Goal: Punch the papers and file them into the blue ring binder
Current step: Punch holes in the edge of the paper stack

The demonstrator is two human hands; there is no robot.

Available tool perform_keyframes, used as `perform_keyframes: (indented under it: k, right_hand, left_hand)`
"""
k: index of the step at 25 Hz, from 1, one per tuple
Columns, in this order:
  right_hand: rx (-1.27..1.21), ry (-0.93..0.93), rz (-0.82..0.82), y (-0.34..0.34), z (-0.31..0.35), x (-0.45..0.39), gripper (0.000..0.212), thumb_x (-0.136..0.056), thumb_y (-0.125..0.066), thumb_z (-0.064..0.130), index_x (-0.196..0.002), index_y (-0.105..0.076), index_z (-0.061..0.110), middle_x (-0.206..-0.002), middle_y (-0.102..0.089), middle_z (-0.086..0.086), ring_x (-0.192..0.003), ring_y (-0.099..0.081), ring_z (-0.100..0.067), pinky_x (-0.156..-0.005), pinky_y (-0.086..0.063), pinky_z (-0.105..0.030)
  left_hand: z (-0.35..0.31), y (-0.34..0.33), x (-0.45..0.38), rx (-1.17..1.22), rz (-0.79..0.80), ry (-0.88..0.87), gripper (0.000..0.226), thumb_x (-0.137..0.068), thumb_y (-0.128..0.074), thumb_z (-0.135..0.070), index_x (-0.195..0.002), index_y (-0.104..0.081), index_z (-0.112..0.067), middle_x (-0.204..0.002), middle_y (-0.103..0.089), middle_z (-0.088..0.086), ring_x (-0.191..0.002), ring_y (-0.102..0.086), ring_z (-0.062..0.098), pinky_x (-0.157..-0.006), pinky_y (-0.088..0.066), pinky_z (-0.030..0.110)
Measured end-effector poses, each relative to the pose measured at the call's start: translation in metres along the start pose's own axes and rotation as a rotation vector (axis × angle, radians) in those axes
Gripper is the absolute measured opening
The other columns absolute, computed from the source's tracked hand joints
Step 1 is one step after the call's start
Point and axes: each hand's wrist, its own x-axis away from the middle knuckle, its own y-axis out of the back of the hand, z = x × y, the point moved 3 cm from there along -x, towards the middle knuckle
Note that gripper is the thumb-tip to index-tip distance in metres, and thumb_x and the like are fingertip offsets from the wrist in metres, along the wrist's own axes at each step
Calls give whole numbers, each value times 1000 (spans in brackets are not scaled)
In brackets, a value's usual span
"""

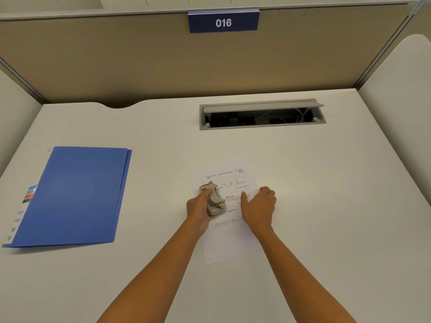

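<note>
White numerals "016" stand on a dark blue plate (pixel 223 22) hung on the tan partition (pixel 163 61) far beyond both hands. The printed sheet of paper (pixel 224 229) on the pale counter (pixel 326 183) carries a ruled table and lines of text, all too small to read.

The left hand (pixel 198 209) makes a grip around the grey metal hole punch (pixel 213 198): its thumb lies along the top near the lever and its fingers wrap the left side and the base. The punch sits at the paper's left edge, tilted a little with the sheet. Just right of that grip, the right hand (pixel 258 207) rests on the paper, thumb stretched flat toward the punch and the fingers curled down over the sheet's right edge; whether they pinch the edge or only press on it I cannot tell.

Well to the left of the left hand lies the blue ring binder (pixel 77 197), closed and flat on the counter, with a white spine strip bearing small coloured marks that cannot be read.

Beyond the hands, set into the counter, a grey cable tray (pixel 261 114) stands with its lid propped up; pale cables lie coiled in its dark inside.
</note>
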Motion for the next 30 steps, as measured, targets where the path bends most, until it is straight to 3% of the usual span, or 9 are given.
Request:
perform_keyframes:
  k: [5, 7, 10, 12, 16, 23, 25, 27, 30]
  right_hand:
    - [110, -237, 206, 11, 16, -23, 75, -76, -61, 64, -119, -47, 5, -118, -60, -10, -115, -54, -31, -98, -34, -43]
    - [11, -248, 321, 13, 16, -32, 74, -70, -64, 69, -110, -57, 7, -109, -65, -6, -104, -61, -28, -91, -43, -40]
    - [-209, -196, 460, 16, 11, -39, 61, -69, -69, 61, -101, -64, 10, -96, -69, -3, -85, -65, -21, -71, -52, -32]
    - [-295, -159, 519, 17, 4, -43, 50, -75, -69, 50, -106, -62, 12, -100, -68, -3, -89, -66, -22, -78, -55, -35]
    - [-168, 3, 532, 20, -12, -47, 28, -89, -56, 16, -116, -57, 10, -116, -64, -7, -95, -59, -22, -82, -47, -32]
    - [-195, 40, 381, 39, -35, -63, 25, -89, -50, 9, -113, -58, 15, -110, -68, -9, -94, -63, -28, -80, -48, -33]
    - [-199, 25, 368, 46, -39, -68, 25, -89, -49, 8, -111, -58, 14, -109, -68, -9, -93, -63, -29, -79, -47, -32]
    - [-210, 12, 377, 50, -41, -72, 25, -89, -49, 9, -112, -58, 14, -109, -68, -9, -96, -64, -30, -82, -50, -35]
    - [-267, -14, 395, 48, -41, -71, 24, -89, -50, 11, -111, -59, 15, -111, -69, -9, -97, -65, -30, -89, -52, -44]
  left_hand:
    - [0, 3, -1, -17, 45, 5, 30, -89, -66, -18, -116, -61, -6, -109, -69, 19, -90, -69, 34, -81, -58, 49]
    - [-1, 4, 0, -17, 63, 9, 31, -89, -66, -18, -117, -61, -6, -108, -69, 19, -89, -70, 35, -86, -56, 52]
    - [-3, 5, 1, -24, 77, 14, 33, -88, -65, -17, -119, -60, -5, -109, -69, 20, -92, -69, 36, -89, -54, 55]
    - [-5, 6, 3, -33, 94, 13, 34, -89, -64, -16, -121, -59, -5, -112, -68, 21, -95, -69, 36, -89, -54, 56]
    - [-12, 16, -1, -86, 113, -57, 36, -90, -64, -11, -123, -57, 0, -119, -65, 23, -102, -66, 37, -86, -54, 59]
    - [-39, 49, -16, -226, -36, -205, 8, -87, -68, -15, -93, -70, -11, -107, -71, 16, -96, -68, 32, -92, -54, 50]
    - [-42, 56, -18, -315, -107, -266, 12, -84, -71, -22, -93, -72, -15, -105, -73, 12, -93, -69, 26, -81, -57, 40]
    - [-44, 59, -15, -376, -199, -333, 21, -81, -75, -27, -99, -73, -17, -99, -72, 3, -89, -67, 19, -69, -51, 27]
    - [-45, 59, -12, -417, -298, -372, 22, -79, -77, -28, -95, -76, -12, -91, -72, 2, -79, -64, 14, -60, -45, 21]
